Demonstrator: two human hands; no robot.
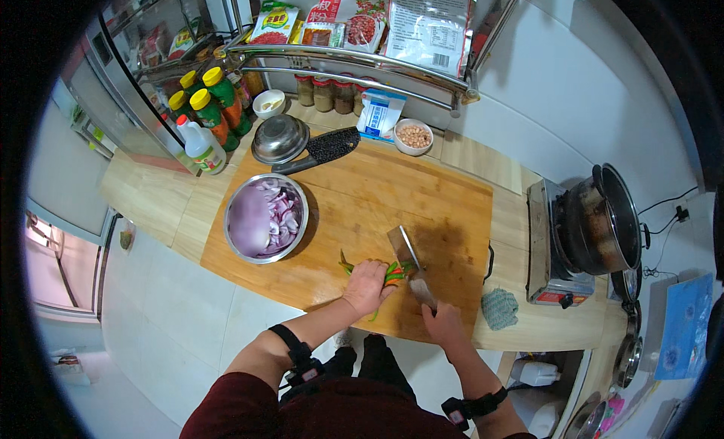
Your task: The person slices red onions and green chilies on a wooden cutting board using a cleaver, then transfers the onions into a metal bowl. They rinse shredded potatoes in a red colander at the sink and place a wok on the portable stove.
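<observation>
My left hand presses down on a bunch of green and red chili peppers near the front edge of a large wooden cutting board. Gripped by its handle in my right hand is a metal cleaver, its blade at the right end of the peppers. Small pepper bits lie by the blade, partly hidden by it. On the board's left side stands a steel bowl of sliced purple onions. Behind it, a dark speckled knife lies beside an upturned metal bowl.
A pot sits on a gas stove at the right, with a green cloth in front. Behind the board are a bowl of peanuts, a blue-white packet, spice jars and a metal rack. Bottles stand back left.
</observation>
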